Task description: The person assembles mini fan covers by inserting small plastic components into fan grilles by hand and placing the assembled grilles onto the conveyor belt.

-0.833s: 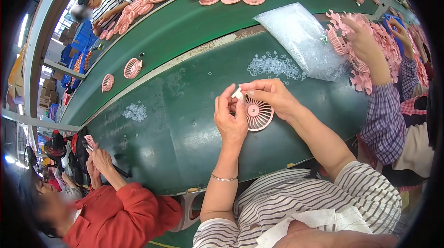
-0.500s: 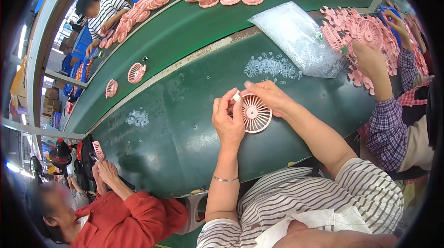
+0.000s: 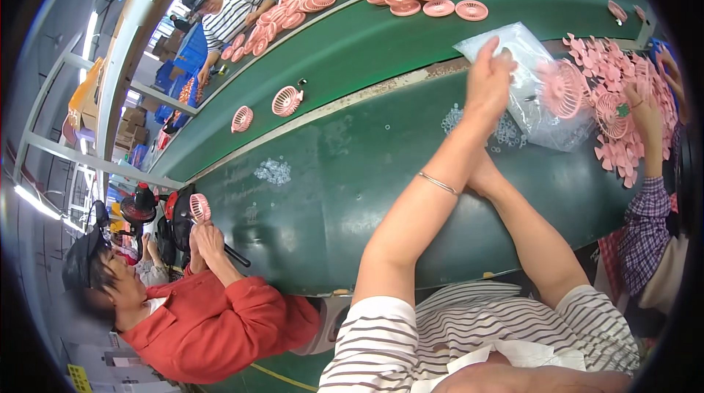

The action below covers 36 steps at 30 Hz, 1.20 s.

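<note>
My left hand [image 3: 490, 85] reaches out over the far right of the bench, its fingers apart and nothing visible in them. Just right of it, apart from the fingers, is a round pink fan grille [image 3: 563, 90], smeared by motion, over a clear plastic bag [image 3: 535, 118]. My left forearm crosses over my right one. Only the edge of my right hand [image 3: 482, 173] shows beneath it; its fingers are hidden. Small clear rings [image 3: 506, 131] lie beyond my forearm, partly covered.
At right, a co-worker's hand [image 3: 645, 118] is at another pink grille [image 3: 614, 116] by a heap of pink fan blades [image 3: 623, 70]. More clear rings [image 3: 273, 171] lie left. Two pink fan housings [image 3: 287, 101] sit on the green belt [image 3: 345, 48]. A red-sleeved person [image 3: 213, 312] works at left.
My left hand has left the grille in front of me and swung far right, crossing over my right arm. A grille is now blurred beside it. The whole view has shifted left.
</note>
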Each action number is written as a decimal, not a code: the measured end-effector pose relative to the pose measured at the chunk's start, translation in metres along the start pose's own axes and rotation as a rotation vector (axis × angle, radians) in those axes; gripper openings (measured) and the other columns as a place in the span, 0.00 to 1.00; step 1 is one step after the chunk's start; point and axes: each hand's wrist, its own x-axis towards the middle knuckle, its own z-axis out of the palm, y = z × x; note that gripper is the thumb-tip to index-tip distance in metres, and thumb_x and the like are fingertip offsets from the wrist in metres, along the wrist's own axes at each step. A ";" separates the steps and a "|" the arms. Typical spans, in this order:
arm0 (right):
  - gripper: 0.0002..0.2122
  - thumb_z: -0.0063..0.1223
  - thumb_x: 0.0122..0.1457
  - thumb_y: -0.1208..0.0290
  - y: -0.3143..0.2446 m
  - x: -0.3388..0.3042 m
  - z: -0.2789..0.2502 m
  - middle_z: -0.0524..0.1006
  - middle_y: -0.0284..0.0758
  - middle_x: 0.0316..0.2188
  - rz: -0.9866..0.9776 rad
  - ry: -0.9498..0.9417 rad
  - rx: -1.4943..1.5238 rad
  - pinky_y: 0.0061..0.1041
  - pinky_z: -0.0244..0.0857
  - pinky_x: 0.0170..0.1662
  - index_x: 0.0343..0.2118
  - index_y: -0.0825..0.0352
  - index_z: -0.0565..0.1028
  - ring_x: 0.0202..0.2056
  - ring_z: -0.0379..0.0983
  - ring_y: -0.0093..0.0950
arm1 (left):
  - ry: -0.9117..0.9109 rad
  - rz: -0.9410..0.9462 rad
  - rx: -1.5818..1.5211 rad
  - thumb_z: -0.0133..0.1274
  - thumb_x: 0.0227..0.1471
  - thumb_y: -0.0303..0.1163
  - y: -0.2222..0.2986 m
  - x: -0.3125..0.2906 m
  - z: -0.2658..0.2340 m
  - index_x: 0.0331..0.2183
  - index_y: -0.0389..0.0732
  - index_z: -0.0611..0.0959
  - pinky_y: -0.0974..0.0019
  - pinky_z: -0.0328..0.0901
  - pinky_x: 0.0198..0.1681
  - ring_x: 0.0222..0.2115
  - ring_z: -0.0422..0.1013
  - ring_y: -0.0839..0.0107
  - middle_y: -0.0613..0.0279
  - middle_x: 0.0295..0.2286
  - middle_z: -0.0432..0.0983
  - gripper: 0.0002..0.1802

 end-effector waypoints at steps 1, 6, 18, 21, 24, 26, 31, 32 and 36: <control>0.03 0.48 0.53 0.77 -0.009 -0.002 -0.002 0.73 0.36 0.26 0.207 -0.074 0.030 0.22 0.65 0.21 0.29 0.71 0.71 0.24 0.70 0.22 | 0.001 0.127 0.207 0.44 0.51 0.27 -0.004 0.014 -0.018 0.49 0.35 0.68 0.69 0.66 0.37 0.36 0.70 0.72 0.56 0.36 0.72 0.22; 0.08 0.44 0.56 0.73 -0.013 -0.012 0.007 0.73 0.35 0.22 0.170 -0.007 0.065 0.20 0.65 0.15 0.29 0.74 0.72 0.18 0.71 0.20 | 0.638 0.455 1.265 0.44 0.40 0.17 0.012 0.047 -0.204 0.37 0.37 0.77 0.61 0.62 0.46 0.40 0.68 0.55 0.51 0.36 0.72 0.18; 0.08 0.50 0.49 0.79 -0.028 0.053 0.056 0.70 0.41 0.27 -0.360 0.116 -0.539 0.31 0.66 0.30 0.34 0.70 0.72 0.27 0.71 0.38 | 0.557 -0.102 1.865 0.54 0.41 0.52 0.049 0.026 -0.400 0.26 0.42 0.83 0.51 0.61 0.42 0.39 0.65 0.47 0.52 0.33 0.75 0.22; 0.07 0.51 0.49 0.79 -0.013 0.095 0.081 0.69 0.41 0.26 -0.530 0.166 -0.752 0.32 0.66 0.29 0.33 0.69 0.71 0.26 0.70 0.38 | 0.547 0.088 2.111 0.53 0.43 0.48 0.052 0.006 -0.393 0.29 0.41 0.83 0.53 0.64 0.35 0.32 0.68 0.50 0.54 0.32 0.75 0.19; 0.05 0.50 0.47 0.79 -0.002 0.105 0.088 0.69 0.44 0.28 -0.529 0.184 -0.940 0.35 0.66 0.32 0.28 0.70 0.70 0.28 0.70 0.41 | 0.554 0.493 2.048 0.57 0.37 0.39 0.066 -0.008 -0.339 0.24 0.40 0.82 0.55 0.64 0.31 0.28 0.69 0.55 0.54 0.23 0.74 0.13; 0.03 0.50 0.46 0.80 -0.004 0.099 0.081 0.70 0.45 0.30 -0.499 0.193 -0.972 0.36 0.66 0.33 0.25 0.71 0.70 0.29 0.70 0.42 | 0.492 0.446 2.044 0.57 0.37 0.36 0.069 -0.028 -0.288 0.22 0.36 0.79 0.56 0.65 0.29 0.27 0.69 0.56 0.54 0.22 0.73 0.13; 0.07 0.55 0.45 0.72 -0.007 0.072 0.039 0.74 0.44 0.19 -0.111 0.156 -0.389 0.30 0.68 0.25 0.23 0.72 0.74 0.21 0.73 0.35 | 0.384 0.128 1.521 0.54 0.44 0.37 0.043 -0.110 -0.176 0.21 0.40 0.80 0.55 0.67 0.28 0.23 0.72 0.53 0.53 0.23 0.74 0.11; 0.07 0.55 0.46 0.72 -0.011 0.060 0.028 0.74 0.41 0.19 0.006 0.141 -0.213 0.26 0.66 0.21 0.23 0.72 0.74 0.19 0.72 0.30 | 0.348 0.147 1.397 0.54 0.45 0.38 0.035 -0.119 -0.162 0.20 0.39 0.80 0.57 0.66 0.29 0.24 0.72 0.54 0.52 0.22 0.74 0.13; 0.07 0.56 0.49 0.72 -0.025 0.014 -0.003 0.73 0.34 0.20 0.193 0.105 0.234 0.17 0.61 0.15 0.25 0.72 0.73 0.17 0.70 0.20 | 0.412 0.047 0.885 0.53 0.48 0.37 0.020 -0.135 -0.135 0.24 0.35 0.80 0.61 0.65 0.31 0.22 0.70 0.62 0.54 0.23 0.74 0.14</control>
